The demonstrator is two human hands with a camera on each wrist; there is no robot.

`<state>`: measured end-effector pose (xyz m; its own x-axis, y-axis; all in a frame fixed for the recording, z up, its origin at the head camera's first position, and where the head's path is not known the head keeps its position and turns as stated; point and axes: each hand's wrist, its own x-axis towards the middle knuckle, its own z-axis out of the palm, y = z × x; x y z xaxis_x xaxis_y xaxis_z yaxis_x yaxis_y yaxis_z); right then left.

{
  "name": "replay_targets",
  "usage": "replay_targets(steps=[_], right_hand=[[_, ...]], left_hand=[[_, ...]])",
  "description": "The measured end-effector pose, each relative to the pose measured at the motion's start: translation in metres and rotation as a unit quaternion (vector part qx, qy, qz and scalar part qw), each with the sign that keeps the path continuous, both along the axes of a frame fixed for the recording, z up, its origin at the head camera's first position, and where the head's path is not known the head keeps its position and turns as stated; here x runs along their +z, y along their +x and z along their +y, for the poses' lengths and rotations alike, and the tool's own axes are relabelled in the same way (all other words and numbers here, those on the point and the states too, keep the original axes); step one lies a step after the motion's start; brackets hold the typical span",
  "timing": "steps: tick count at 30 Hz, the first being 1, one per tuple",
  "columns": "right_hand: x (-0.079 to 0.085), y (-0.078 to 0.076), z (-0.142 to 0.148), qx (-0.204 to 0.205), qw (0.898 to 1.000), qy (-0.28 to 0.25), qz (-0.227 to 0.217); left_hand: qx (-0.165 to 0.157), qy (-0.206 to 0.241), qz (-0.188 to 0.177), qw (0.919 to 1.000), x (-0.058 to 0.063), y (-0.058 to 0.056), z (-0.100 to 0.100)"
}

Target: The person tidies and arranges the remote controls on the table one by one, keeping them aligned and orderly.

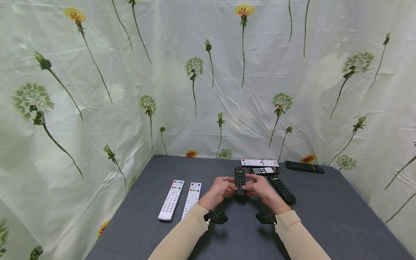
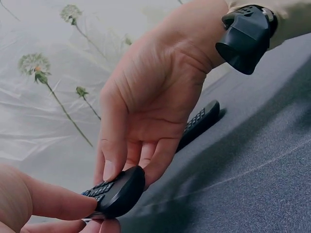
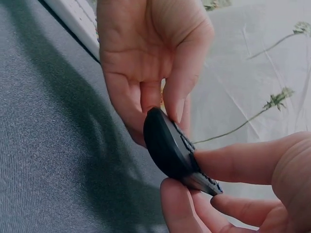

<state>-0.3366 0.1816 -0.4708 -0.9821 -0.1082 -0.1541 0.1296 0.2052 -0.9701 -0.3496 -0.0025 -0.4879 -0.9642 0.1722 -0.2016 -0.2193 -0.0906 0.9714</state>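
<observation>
A small black plastic remote control with coloured buttons is held just above the middle of the dark grey cloth-covered table, its rounded near end pointing toward the person. The left hand pinches that end from its side, thumb on the button face and fingers curled under it. The right hand pinches the opposite side in the same way, thumb on top and fingers beneath.

Just right of the right hand a long black remote lies on the table at a slant. Behind the hands, toward the far edge, lie a black remote with a white panel and a white remote, side by side. Another black remote lies near the far right corner. Two white remotes with coloured buttons lie side by side toward the left edge. A white curtain printed with green flowers hangs around the table.
</observation>
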Motion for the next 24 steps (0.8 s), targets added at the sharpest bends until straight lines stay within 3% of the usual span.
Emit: replay_targets(steps=[11,24], right_hand=[[0.011,0.005,-0.009,0.022,1.0,0.01,0.012],[0.018,0.018,-0.019,0.031,0.999,-0.022,0.015]], left_hand=[[-0.026,-0.006,-0.004,0.9996,0.015,0.009,-0.018],[-0.018,0.008,-0.006,0.9998,0.03,0.022,-0.034]])
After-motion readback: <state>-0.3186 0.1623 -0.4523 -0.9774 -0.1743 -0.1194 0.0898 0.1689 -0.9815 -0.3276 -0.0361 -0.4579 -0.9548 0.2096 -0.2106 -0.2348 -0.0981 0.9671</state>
